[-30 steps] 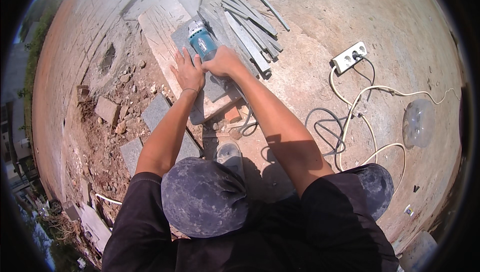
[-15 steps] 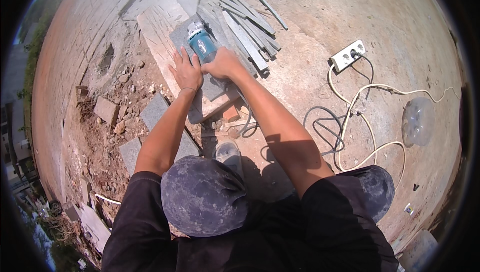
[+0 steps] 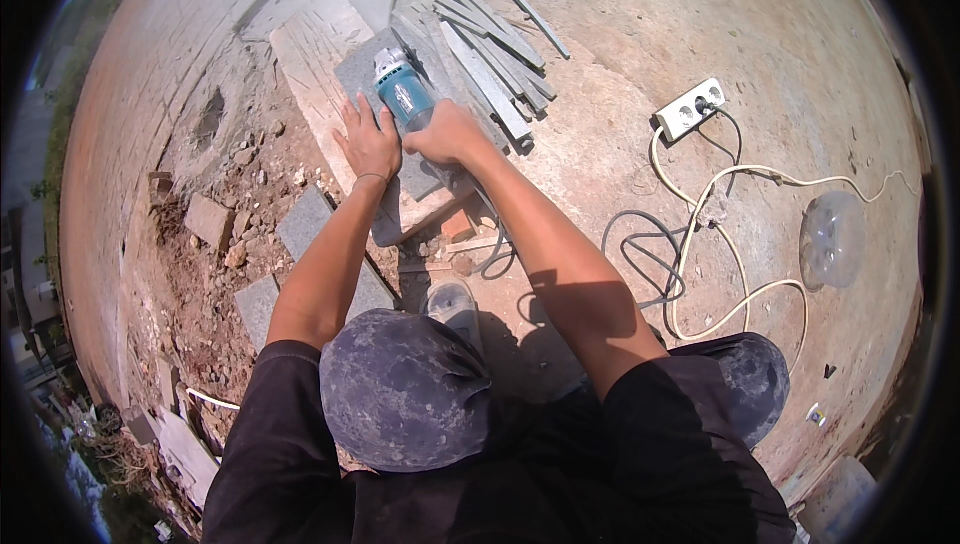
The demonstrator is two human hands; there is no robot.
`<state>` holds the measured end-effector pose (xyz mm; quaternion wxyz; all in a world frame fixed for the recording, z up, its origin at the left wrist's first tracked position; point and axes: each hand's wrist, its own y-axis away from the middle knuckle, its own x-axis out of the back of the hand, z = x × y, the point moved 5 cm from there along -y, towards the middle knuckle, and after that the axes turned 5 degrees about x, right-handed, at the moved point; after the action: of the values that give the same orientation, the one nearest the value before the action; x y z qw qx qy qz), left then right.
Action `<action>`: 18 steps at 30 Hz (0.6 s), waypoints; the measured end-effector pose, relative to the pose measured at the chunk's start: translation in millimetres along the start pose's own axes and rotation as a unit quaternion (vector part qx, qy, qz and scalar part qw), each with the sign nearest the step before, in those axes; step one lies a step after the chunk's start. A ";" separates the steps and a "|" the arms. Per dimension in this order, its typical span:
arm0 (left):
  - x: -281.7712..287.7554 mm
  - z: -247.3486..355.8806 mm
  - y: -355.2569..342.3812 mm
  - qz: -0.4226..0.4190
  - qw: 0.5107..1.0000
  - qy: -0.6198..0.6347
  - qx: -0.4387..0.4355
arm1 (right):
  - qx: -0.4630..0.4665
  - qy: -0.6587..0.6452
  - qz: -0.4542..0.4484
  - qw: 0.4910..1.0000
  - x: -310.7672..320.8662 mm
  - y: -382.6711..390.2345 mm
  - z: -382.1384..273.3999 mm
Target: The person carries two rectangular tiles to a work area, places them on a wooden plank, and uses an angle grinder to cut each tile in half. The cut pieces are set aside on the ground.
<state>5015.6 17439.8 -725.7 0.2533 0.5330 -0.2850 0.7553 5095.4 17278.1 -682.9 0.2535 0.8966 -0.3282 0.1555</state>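
My right hand [image 3: 445, 132] is wrapped round the rear of a teal angle grinder [image 3: 405, 94]. Its silver head and blade point away from me, over a grey stone tile [image 3: 354, 70]. Fingers spread, my left hand [image 3: 369, 144] lies flat just left of the grinder, pressing on the tile's near part. The tile rests on a larger pale slab [image 3: 303, 56] scored with many lines. The blade's contact with the tile is too small to make out.
Several cut grey strips [image 3: 492, 84] lie right of the slab. A white power strip [image 3: 690, 110] with a plug, a looped cream cable [image 3: 745, 179] and a dark cord [image 3: 630, 216] lie farther right. Rubble and a brick [image 3: 210, 221] are on the left; grey tiles [image 3: 308, 224] lean beside my left forearm.
The angle grinder has slid slightly toward me over the tile, with my right hand still round it. My left hand stays in nearly the same spot.
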 end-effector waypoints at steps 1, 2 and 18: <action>-0.4 0.6 -0.3 -0.001 1.000 -0.001 0.000 | -0.001 0.002 0.001 1.000 0.4 0.1 0.3; -0.4 1.4 -0.1 -0.002 1.000 0.000 0.000 | -0.002 0.003 0.002 1.000 0.7 0.2 0.5; -1.2 -0.4 0.0 0.010 1.000 -0.002 -0.006 | -0.003 -0.016 -0.006 1.000 1.5 10.0 5.2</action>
<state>5015.6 17440.0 -726.9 0.2484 0.5300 -0.2951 0.7552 5090.4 17267.9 -683.0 0.2518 0.9003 -0.3267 0.1390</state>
